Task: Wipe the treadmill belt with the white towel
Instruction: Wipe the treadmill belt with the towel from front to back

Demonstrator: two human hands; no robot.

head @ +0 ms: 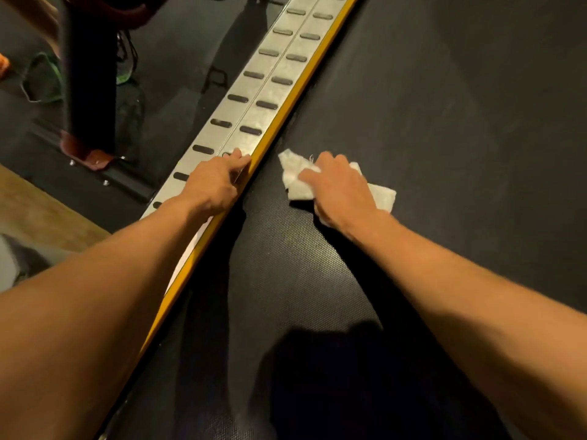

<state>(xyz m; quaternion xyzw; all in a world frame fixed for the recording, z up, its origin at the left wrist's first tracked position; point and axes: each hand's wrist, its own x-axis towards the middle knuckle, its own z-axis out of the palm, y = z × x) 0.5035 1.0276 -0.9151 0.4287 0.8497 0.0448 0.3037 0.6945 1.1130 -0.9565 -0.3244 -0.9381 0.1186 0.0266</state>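
Observation:
The black textured treadmill belt (428,128) fills the right and middle of the view. A crumpled white towel (293,176) lies on the belt near its left edge. My right hand (340,188) lies on top of the towel and presses it onto the belt, fingers bent over the cloth. My left hand (216,182) rests on the silver side rail (254,100), fingers reaching to the rail's yellow inner edge (286,122).
The silver rail with dark oval grips runs diagonally from lower left to top. Left of it stand a dark upright post (89,77) with a reddish base, a dark floor mat and a strip of wooden floor (38,214). A dark shadow lies on the near belt.

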